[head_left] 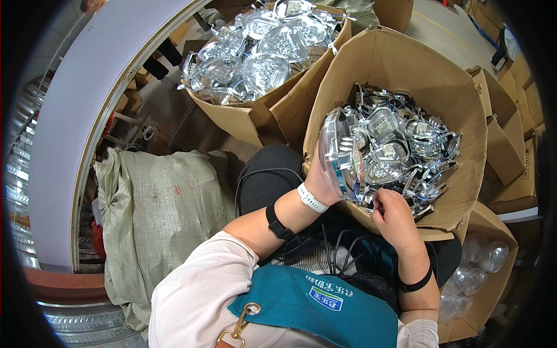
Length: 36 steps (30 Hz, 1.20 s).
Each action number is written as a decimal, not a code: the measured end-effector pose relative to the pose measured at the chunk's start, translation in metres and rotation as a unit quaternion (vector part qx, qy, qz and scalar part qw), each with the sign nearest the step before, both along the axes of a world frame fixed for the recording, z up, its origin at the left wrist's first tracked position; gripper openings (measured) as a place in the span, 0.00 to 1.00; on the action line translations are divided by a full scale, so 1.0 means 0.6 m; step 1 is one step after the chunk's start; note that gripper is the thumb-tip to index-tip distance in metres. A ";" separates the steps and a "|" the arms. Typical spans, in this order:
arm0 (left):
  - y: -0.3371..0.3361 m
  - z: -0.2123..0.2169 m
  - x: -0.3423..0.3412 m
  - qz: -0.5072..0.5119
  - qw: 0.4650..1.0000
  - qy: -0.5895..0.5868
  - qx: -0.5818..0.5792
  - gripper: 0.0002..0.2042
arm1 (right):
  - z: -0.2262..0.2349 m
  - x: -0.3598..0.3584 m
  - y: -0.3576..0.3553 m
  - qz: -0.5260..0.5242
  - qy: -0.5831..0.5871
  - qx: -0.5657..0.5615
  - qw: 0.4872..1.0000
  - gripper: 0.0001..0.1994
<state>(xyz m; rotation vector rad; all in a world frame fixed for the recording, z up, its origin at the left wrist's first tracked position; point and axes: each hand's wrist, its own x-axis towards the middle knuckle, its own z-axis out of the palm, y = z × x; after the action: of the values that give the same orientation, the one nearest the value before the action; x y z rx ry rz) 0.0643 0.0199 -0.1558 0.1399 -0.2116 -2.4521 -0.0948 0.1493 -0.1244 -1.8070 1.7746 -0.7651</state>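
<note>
- Right hand (394,217): fingers curled closed around a small part too hidden to tell, at the box's near edge.
- Left hand (321,184): gripping a shiny lamp housing (336,153), upright on edge.
- Cardboard box (400,64): beyond both hands, full of shiny parts.
- Second box (232,119): farther left, clear covers.

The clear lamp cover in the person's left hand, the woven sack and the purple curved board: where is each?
clear lamp cover (336,152), head view, its rim.
woven sack (159,203), head view, its flat top.
purple curved board (75,122), head view, mid-surface.
</note>
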 end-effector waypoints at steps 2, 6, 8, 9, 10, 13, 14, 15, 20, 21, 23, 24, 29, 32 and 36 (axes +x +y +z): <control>0.000 0.000 0.001 0.001 1.000 -0.004 0.003 0.23 | 0.000 0.001 0.000 -0.001 0.001 -0.002 1.000 0.06; 0.001 -0.001 0.002 0.004 1.000 -0.010 0.006 0.23 | 0.000 0.003 0.001 0.000 0.002 -0.009 1.000 0.06; 0.001 -0.002 0.003 0.004 1.000 -0.011 0.008 0.24 | 0.001 0.004 0.001 -0.001 0.001 -0.010 1.000 0.06; 0.001 -0.002 0.003 0.003 1.000 -0.013 0.010 0.24 | 0.000 0.004 0.001 0.000 -0.001 -0.011 1.000 0.06; 0.001 -0.001 0.003 0.003 1.000 -0.013 0.010 0.24 | 0.000 0.004 0.002 0.000 -0.002 -0.011 1.000 0.06; 0.002 0.000 0.002 -0.006 1.000 -0.001 0.003 0.24 | 0.000 0.002 0.002 -0.002 -0.002 -0.010 1.000 0.06; 0.002 0.000 0.001 -0.003 1.000 -0.005 0.006 0.25 | 0.000 0.003 0.002 -0.002 -0.002 -0.010 1.000 0.06; 0.002 0.000 0.000 -0.001 1.000 -0.009 0.010 0.25 | 0.000 0.003 0.002 -0.003 -0.004 -0.013 1.000 0.06; -0.005 -0.001 0.003 0.005 1.000 -0.006 -0.003 0.25 | 0.000 -0.002 -0.004 0.015 0.011 -0.013 1.000 0.07; -0.006 -0.001 0.004 0.009 1.000 0.000 -0.019 0.25 | 0.005 0.002 -0.003 -0.022 -0.048 0.014 0.999 0.15; 0.018 0.038 -0.010 0.076 0.992 -0.095 -0.040 0.28 | -0.001 0.002 0.005 -0.059 -0.217 -0.048 0.973 0.35; 0.036 0.074 -0.017 0.123 0.977 -0.154 -0.076 0.29 | -0.008 0.004 0.004 -0.046 -0.325 -0.135 0.935 0.47; 0.033 0.083 0.033 0.137 0.949 -0.171 -0.227 0.24 | 0.136 0.041 0.009 -0.015 -0.274 0.002 0.962 0.47; -0.006 0.135 0.104 0.135 0.902 -0.217 -0.347 0.25 | 0.203 0.073 -0.027 0.024 -0.310 0.033 0.950 0.43; -0.063 0.203 0.236 0.272 0.770 -0.312 -0.485 0.19 | 0.281 0.165 -0.114 0.058 -0.405 0.040 0.912 0.41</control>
<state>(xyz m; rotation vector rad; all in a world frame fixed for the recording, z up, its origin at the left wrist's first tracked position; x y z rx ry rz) 0.2057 -0.0179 -0.0338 0.4689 -1.4597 -1.3869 0.0039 0.0809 0.0443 -1.2368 1.1126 -1.1549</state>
